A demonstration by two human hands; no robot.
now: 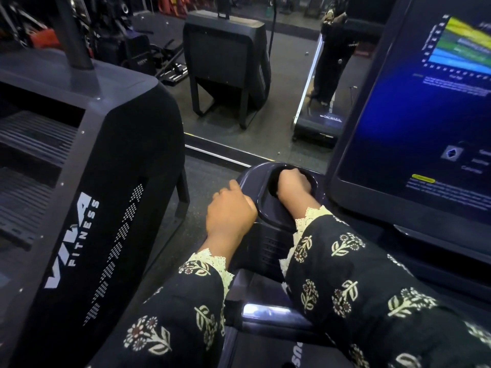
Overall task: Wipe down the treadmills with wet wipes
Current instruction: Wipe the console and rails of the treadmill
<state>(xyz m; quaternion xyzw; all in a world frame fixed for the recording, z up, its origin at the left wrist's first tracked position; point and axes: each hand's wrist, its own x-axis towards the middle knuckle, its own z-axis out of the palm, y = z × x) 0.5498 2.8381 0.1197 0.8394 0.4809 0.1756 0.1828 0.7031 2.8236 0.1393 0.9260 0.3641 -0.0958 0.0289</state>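
The dark cup holder [265, 217] of the treadmill console lies at centre, just left of the lit treadmill screen [414, 123]. My right hand [292, 185] reaches down inside the holder's recess, knuckles up. Its fingertips are hidden in the recess, and no wet wipe shows. My left hand [229, 211] grips the holder's outer left rim, thumb on top and fingers curled over the edge. Both arms wear black sleeves with a cream flower print and lace cuffs.
A black machine [106, 187] marked VIVA FITNESS stands close on the left, with a narrow strip of grey floor [196, 179] between it and the console. Ahead, a wall mirror [287, 83] reflects gym machines and a standing person.
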